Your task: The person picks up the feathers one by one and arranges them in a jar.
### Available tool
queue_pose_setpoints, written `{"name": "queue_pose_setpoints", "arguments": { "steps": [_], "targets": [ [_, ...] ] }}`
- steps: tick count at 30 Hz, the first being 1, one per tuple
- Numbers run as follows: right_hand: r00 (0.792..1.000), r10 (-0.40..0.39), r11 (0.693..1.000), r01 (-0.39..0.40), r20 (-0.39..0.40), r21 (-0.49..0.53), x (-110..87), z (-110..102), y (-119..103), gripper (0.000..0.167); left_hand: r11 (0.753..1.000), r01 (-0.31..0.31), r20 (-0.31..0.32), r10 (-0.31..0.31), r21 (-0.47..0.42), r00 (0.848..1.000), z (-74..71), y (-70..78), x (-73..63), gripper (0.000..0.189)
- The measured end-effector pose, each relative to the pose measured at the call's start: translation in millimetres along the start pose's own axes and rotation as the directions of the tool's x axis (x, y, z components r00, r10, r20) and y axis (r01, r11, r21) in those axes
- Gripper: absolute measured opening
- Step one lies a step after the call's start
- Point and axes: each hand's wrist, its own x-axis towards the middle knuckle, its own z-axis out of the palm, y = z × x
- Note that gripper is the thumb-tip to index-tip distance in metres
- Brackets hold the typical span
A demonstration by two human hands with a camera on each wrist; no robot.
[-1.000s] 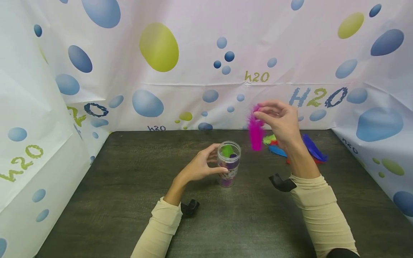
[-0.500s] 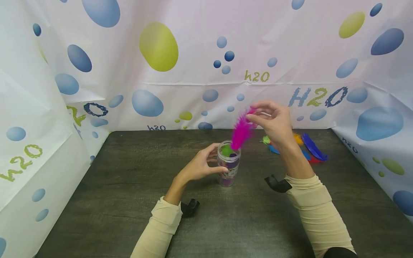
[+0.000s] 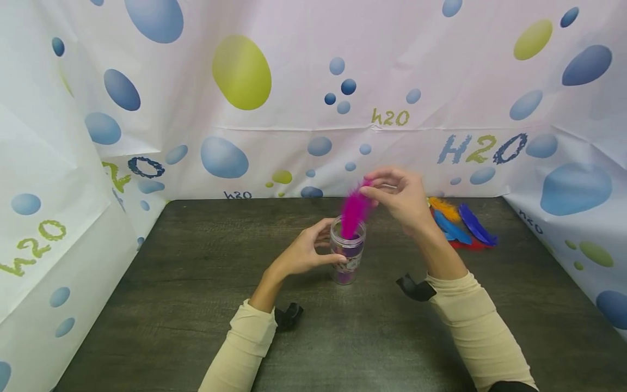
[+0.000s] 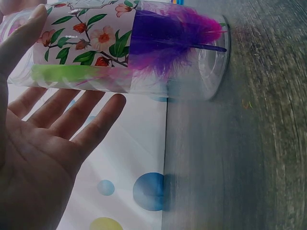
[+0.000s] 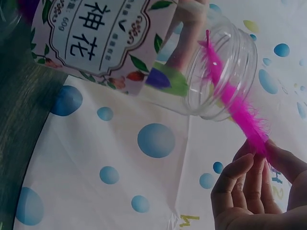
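Note:
A clear jar (image 3: 350, 265) with a floral label stands upright on the dark table. My left hand (image 3: 302, 251) holds its side, thumb in front and fingers behind. Purple and green feathers show through the wall, the purple feather (image 4: 153, 40) down near the base in the left wrist view. Between thumb and fingertips, my right hand (image 3: 399, 198) pinches a magenta feather (image 3: 355, 212) by its fluffy end. That feather slants down through the open mouth; its tip is inside the neck in the right wrist view, where the fingers (image 5: 228, 184) stay outside the rim.
To the right, behind my right forearm, lies a loose pile of feathers: an orange feather (image 3: 444, 209), a light blue feather (image 3: 450, 226), a dark blue feather (image 3: 475, 223) and a red one (image 3: 472, 244). A printed white sheet (image 3: 294, 71) rises behind the table (image 3: 215, 245).
My right hand has moved left and slightly down, bringing the magenta feather from right of the jar over its mouth and into the neck. The left hand and jar have stayed still.

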Motion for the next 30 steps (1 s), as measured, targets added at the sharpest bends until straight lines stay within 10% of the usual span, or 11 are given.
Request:
{"name": "queue_pose_setpoints", "arguments": {
  "steps": [30],
  "targets": [
    [0.996, -0.087, 0.953, 0.092, 0.029, -0.288, -15.9, 8.6, 10.7, 0.020, 1.000, -0.016, 0.006, 0.016, 0.003, 1.000, 0.5, -2.0, -0.3, 0.072]
  ]
}}
